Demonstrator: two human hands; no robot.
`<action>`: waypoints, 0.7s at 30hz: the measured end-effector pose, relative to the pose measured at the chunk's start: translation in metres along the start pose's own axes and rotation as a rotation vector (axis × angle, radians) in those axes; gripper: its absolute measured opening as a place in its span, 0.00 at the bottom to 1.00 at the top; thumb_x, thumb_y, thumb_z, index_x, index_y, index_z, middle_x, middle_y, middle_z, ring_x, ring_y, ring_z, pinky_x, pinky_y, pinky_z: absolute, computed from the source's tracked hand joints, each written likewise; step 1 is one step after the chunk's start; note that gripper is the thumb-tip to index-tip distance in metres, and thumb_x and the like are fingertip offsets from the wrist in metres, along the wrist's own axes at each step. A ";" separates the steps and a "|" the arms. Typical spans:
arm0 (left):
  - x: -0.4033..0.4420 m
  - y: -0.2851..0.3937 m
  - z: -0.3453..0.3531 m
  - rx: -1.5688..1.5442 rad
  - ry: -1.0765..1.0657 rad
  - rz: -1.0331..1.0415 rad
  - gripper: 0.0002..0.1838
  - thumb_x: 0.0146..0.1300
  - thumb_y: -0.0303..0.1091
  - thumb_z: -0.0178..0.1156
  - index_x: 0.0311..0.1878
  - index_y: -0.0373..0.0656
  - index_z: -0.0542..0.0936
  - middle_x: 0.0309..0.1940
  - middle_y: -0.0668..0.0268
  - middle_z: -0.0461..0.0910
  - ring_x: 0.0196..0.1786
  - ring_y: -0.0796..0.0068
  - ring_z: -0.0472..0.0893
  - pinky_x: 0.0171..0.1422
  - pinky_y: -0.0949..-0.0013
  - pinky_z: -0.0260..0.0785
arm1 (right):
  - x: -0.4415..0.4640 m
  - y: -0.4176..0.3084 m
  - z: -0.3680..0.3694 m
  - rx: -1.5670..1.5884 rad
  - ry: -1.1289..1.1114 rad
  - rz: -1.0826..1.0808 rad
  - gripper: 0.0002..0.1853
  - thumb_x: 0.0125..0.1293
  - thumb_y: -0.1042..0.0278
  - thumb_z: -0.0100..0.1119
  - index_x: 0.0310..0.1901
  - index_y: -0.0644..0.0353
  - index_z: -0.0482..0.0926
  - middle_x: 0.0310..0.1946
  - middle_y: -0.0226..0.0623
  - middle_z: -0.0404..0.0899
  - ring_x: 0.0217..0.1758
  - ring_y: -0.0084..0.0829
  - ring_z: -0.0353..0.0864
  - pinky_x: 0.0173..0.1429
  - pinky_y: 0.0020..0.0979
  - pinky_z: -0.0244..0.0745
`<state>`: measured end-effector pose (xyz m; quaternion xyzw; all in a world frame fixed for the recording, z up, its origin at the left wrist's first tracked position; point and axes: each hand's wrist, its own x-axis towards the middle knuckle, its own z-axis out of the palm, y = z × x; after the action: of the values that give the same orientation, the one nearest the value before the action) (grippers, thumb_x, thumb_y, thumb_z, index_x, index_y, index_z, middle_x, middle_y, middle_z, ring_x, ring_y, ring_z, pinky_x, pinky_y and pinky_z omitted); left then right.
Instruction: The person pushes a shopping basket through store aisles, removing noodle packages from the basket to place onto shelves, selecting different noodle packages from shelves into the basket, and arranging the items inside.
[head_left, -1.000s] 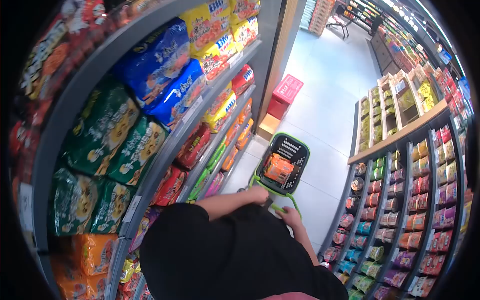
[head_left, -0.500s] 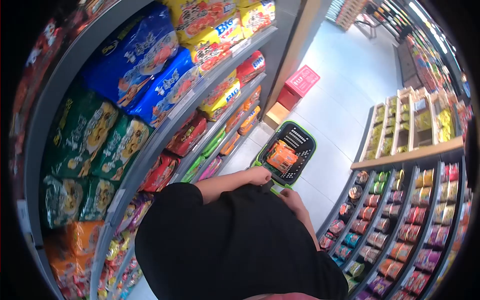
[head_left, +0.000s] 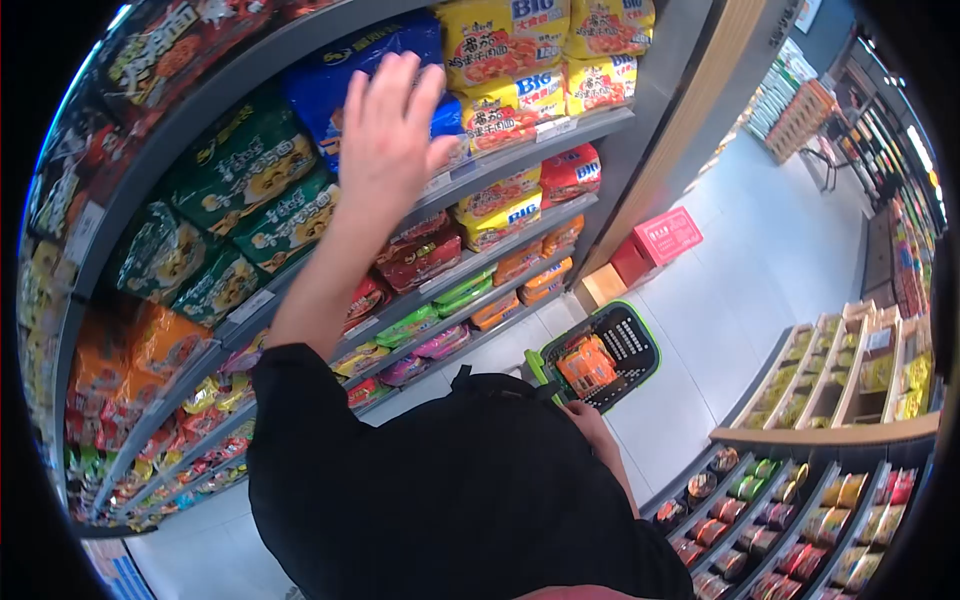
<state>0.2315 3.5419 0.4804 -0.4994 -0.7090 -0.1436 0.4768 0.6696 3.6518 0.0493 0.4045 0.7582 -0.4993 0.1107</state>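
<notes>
My left hand [head_left: 390, 130] is raised at the left shelf, its fingers spread and nothing in them. It is in front of a blue noodle pack [head_left: 320, 85], covering part of it; whether they touch is unclear. Yellow packs [head_left: 505, 45] lie right of it, green packs [head_left: 240, 165] to its left. Low in front of my body, my right hand [head_left: 588, 420] is curled at the green handle [head_left: 542, 372] of a black basket [head_left: 640, 345]; its fingertips are partly hidden. An orange pack [head_left: 587, 366] lies inside the basket.
Lower shelf rows hold red [head_left: 420, 262], green and purple packs. A red box [head_left: 668, 236] and a small cardboard box [head_left: 603, 286] stand on the floor beyond the basket. At the right is a rack of cup noodles [head_left: 790, 520] beneath wooden bins [head_left: 825, 433].
My left hand has left the basket handle and risen to the blue packs, its fingers opening. My right hand stays by the handle. The view has turned toward the left shelf.
</notes>
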 end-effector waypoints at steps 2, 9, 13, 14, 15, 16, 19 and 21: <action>0.014 -0.019 -0.007 0.174 -0.043 -0.030 0.53 0.45 0.53 0.83 0.75 0.46 0.72 0.74 0.55 0.72 0.77 0.55 0.70 0.82 0.46 0.60 | 0.003 0.004 0.002 0.022 0.003 -0.007 0.32 0.74 0.36 0.62 0.53 0.64 0.87 0.48 0.49 0.90 0.54 0.45 0.90 0.61 0.41 0.80; 0.041 -0.042 -0.003 0.410 -0.371 -0.180 0.63 0.40 0.62 0.82 0.81 0.54 0.67 0.69 0.57 0.78 0.74 0.58 0.75 0.79 0.48 0.63 | 0.001 -0.005 0.005 0.104 -0.001 0.014 0.35 0.74 0.31 0.60 0.56 0.63 0.86 0.48 0.51 0.90 0.54 0.44 0.89 0.60 0.41 0.79; 0.035 -0.037 0.005 0.516 -0.298 -0.111 0.66 0.39 0.59 0.84 0.84 0.58 0.62 0.70 0.58 0.77 0.75 0.58 0.74 0.78 0.43 0.63 | 0.003 0.007 0.010 0.129 0.028 -0.005 0.36 0.74 0.32 0.60 0.55 0.64 0.87 0.47 0.50 0.90 0.54 0.43 0.89 0.60 0.41 0.79; 0.032 -0.040 0.009 0.518 -0.247 -0.092 0.67 0.39 0.58 0.85 0.85 0.58 0.61 0.71 0.59 0.76 0.75 0.58 0.74 0.78 0.42 0.63 | 0.005 0.009 0.012 0.145 0.044 -0.020 0.36 0.74 0.32 0.60 0.55 0.64 0.87 0.47 0.50 0.90 0.53 0.43 0.89 0.60 0.41 0.79; 0.029 -0.041 0.012 0.519 -0.246 -0.096 0.67 0.39 0.58 0.85 0.85 0.58 0.61 0.71 0.59 0.76 0.75 0.58 0.74 0.78 0.42 0.63 | 0.005 0.011 0.014 0.141 0.044 -0.021 0.36 0.74 0.32 0.60 0.55 0.64 0.87 0.47 0.50 0.90 0.53 0.43 0.89 0.60 0.41 0.79; 0.025 -0.041 0.014 0.500 -0.227 -0.073 0.68 0.39 0.57 0.85 0.86 0.60 0.60 0.72 0.59 0.75 0.76 0.59 0.73 0.77 0.41 0.63 | 0.005 0.014 0.016 0.186 0.045 -0.029 0.35 0.74 0.32 0.60 0.55 0.64 0.87 0.47 0.50 0.90 0.54 0.43 0.89 0.60 0.40 0.79; 0.021 -0.041 0.009 0.524 -0.212 -0.029 0.68 0.41 0.54 0.85 0.86 0.63 0.57 0.75 0.59 0.71 0.76 0.59 0.72 0.77 0.39 0.63 | 0.002 0.018 0.020 0.247 0.056 -0.036 0.34 0.75 0.33 0.60 0.55 0.64 0.87 0.48 0.50 0.90 0.54 0.43 0.89 0.61 0.40 0.79; 0.022 -0.043 0.009 0.562 -0.223 0.003 0.67 0.42 0.52 0.84 0.87 0.65 0.56 0.75 0.59 0.70 0.76 0.59 0.72 0.76 0.38 0.63 | 0.005 0.021 0.023 0.272 0.064 -0.025 0.34 0.75 0.34 0.60 0.55 0.64 0.87 0.48 0.51 0.90 0.55 0.43 0.89 0.61 0.40 0.79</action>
<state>0.1897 3.5407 0.5053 -0.3617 -0.7683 0.1145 0.5155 0.6760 3.6386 0.0220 0.4218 0.6917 -0.5857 0.0246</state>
